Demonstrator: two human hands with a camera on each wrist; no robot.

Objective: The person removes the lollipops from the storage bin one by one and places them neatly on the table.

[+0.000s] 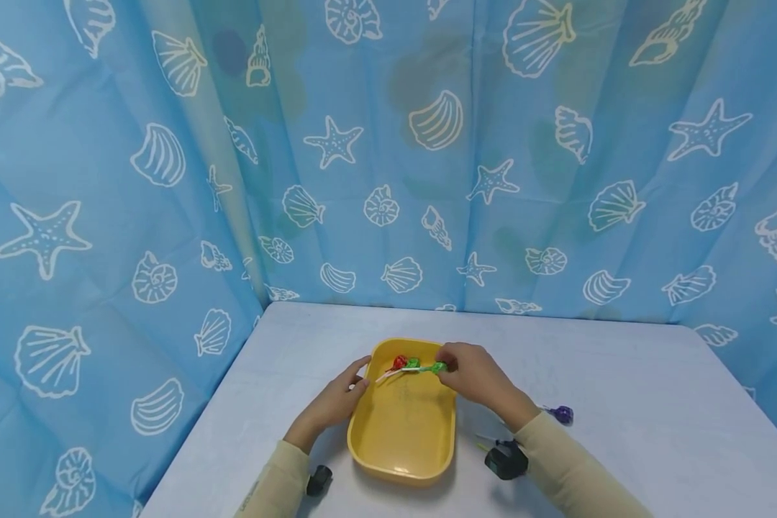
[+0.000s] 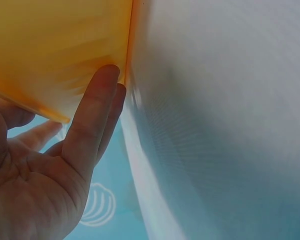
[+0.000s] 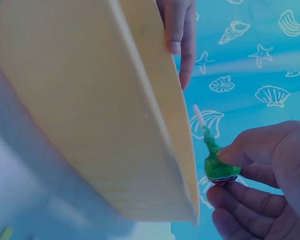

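Observation:
My right hand (image 1: 475,374) pinches a green-wrapped lollipop (image 3: 222,167) with a white stick between thumb and fingers, over the right rim of a yellow plastic tray (image 1: 401,432). Inside the tray, toward its far end, lie a red lollipop (image 1: 399,362) and another green lollipop (image 1: 413,363), their heads side by side. At the left side, my left hand (image 1: 333,403) rests against the tray with extended fingers. Two of these fingers (image 2: 92,115) lie along the outer wall in the left wrist view, while the thumb reaches the rim.
A purple lollipop (image 1: 562,415) lies on the white table (image 1: 621,388) beyond the right forearm. Sticks, one of them yellow (image 1: 482,447), show beside the black wrist device (image 1: 506,460). Blue curtains (image 1: 388,158) with shell prints hang behind and at both sides.

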